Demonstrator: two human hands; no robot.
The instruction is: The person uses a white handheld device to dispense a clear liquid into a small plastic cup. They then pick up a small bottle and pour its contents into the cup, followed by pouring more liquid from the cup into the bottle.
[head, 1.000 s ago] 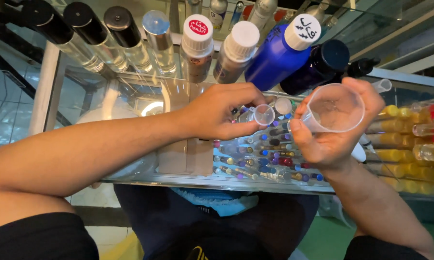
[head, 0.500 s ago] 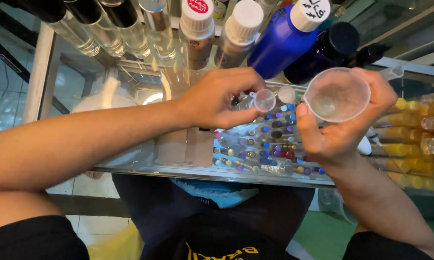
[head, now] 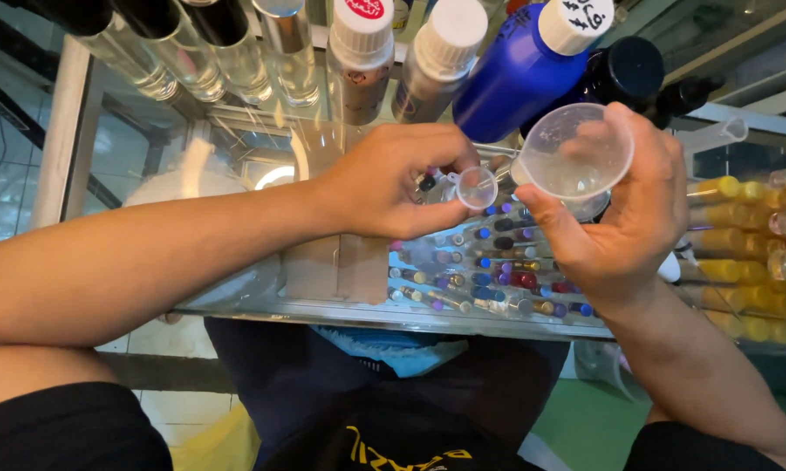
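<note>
- My left hand [head: 393,179] pinches a small funnel [head: 476,187].
- My right hand [head: 624,214] grips a clear cup [head: 574,153], tilted at the funnel's two o'clock.
- Blue bottle [head: 506,83] stands at twelve.

The left hand [head: 393,183] pinched a small clear funnel [head: 476,187], while the right hand [head: 624,214] tipped a clear plastic cup [head: 574,155] beside it, above the glass surface [head: 341,296].

Looks like a perfume/fragrance-oil shop counter — glass-topped display desk [head: 262,310] with rows of small capped vials [head: 498,270] under the glass. Larger bottles line the back: clear ones with black caps [head: 192,52], a blue bottle [head: 506,78], yellow-filled vials [head: 742,253] off to the side — retail stock layout.
</note>
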